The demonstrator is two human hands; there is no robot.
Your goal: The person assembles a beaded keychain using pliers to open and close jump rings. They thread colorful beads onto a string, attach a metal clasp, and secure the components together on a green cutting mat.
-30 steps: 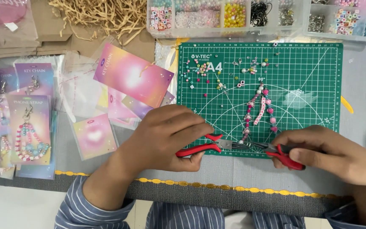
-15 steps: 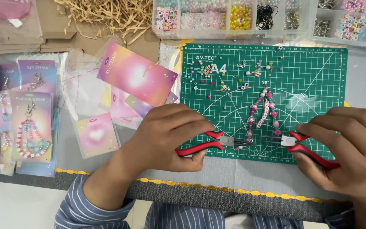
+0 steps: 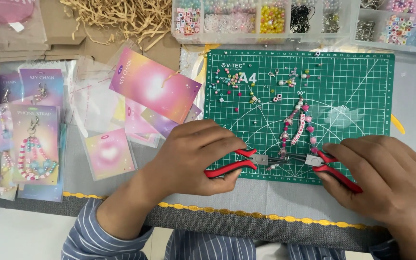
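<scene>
Two pairs of red-handled pliers gripped, one in the left hand, one in the right hand, both hands closed around the handles, tips meeting between them over the near edge of the green cutting mat. Beaded strand largely strung, stretching away from the hands, its near end at the plier tips. Closing that end apparently unfinished. Loose beads scattered beyond the left hand.

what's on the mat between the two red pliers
In the head view, the left pliers and right pliers meet nose to nose at the beaded strand's lower end.
</scene>
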